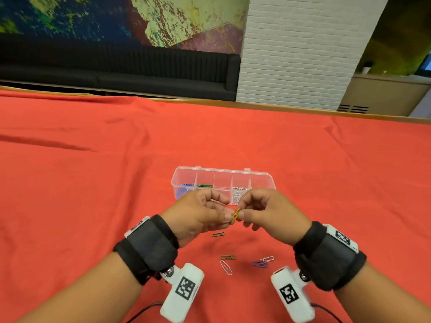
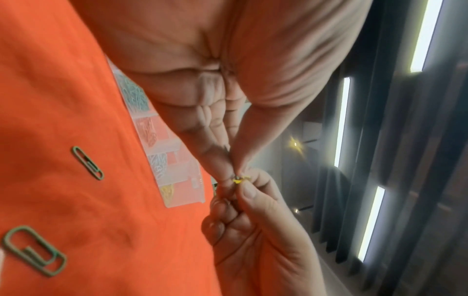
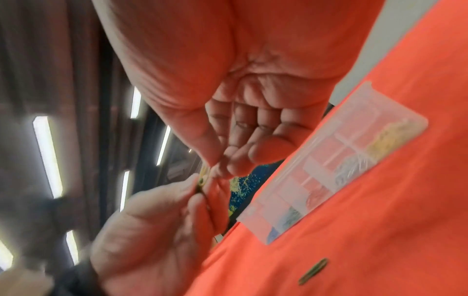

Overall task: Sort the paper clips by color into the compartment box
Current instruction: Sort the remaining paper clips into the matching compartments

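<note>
The left hand (image 1: 200,215) and right hand (image 1: 268,212) are pinching what seem to be interlocked yellow and green wire paper clips (image 1: 235,215) above the clear plastic compartment box (image 1: 224,180); tugging risks flinging one.

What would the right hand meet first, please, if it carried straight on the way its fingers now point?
Probably the left hand: the right hand points leftward at it, both pinching the interlocked yellow and green clips between them.
</note>
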